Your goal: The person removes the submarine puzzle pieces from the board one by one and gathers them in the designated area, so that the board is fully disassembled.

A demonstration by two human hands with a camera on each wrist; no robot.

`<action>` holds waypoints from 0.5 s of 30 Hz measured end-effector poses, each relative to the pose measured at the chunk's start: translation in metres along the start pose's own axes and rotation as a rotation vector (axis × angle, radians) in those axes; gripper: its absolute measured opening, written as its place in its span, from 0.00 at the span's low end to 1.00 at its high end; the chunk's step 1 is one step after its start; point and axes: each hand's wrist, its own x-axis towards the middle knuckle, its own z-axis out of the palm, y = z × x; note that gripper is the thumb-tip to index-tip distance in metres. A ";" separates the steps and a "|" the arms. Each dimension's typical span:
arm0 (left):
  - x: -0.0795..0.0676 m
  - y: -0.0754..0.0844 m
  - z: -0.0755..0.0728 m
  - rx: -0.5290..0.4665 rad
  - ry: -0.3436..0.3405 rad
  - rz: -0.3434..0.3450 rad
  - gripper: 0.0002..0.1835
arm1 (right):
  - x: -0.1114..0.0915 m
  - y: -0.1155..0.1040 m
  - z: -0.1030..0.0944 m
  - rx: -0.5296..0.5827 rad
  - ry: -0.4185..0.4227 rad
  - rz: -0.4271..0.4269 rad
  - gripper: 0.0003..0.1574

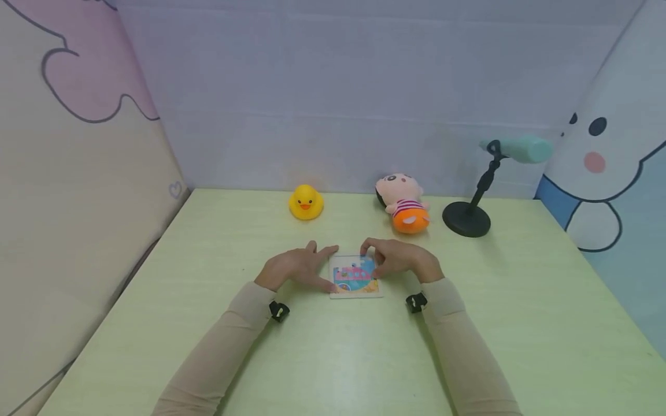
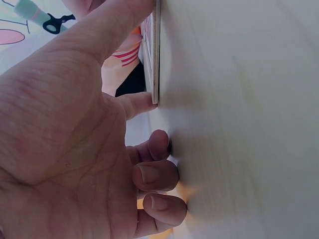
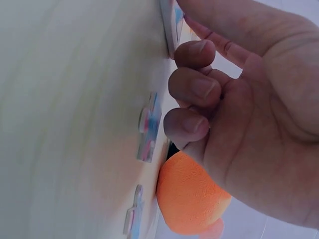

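A small square jigsaw puzzle [image 1: 356,278] with a pink and blue picture lies flat on the table. At its left side, my left hand [image 1: 299,267] spreads thumb and forefinger fairly straight, touching near the two left corners. The other fingers [image 2: 158,174] of that hand rest on the tabletop. My right hand [image 1: 400,257] bends its forefinger and thumb about the puzzle's upper right corner. In the right wrist view the remaining fingers [image 3: 194,87] are curled beneath the palm. Two loose puzzle pieces [image 3: 149,128] lie on the table near the right hand.
Behind the hands, a yellow rubber duck [image 1: 306,202] sits on the pale table [image 1: 333,358]. A plush doll [image 1: 404,203] in orange shorts lies beyond the right hand. Farther right stands a black stand [image 1: 467,219] bearing a mint-green cylinder [image 1: 522,149]. A wall closes the back.
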 end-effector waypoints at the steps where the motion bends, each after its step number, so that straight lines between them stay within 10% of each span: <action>1: 0.000 0.000 0.000 0.001 0.000 0.002 0.54 | 0.000 0.000 0.000 0.000 0.000 -0.007 0.29; 15: 0.002 0.000 0.001 0.008 0.004 0.008 0.55 | -0.001 -0.006 0.004 -0.110 0.081 -0.003 0.30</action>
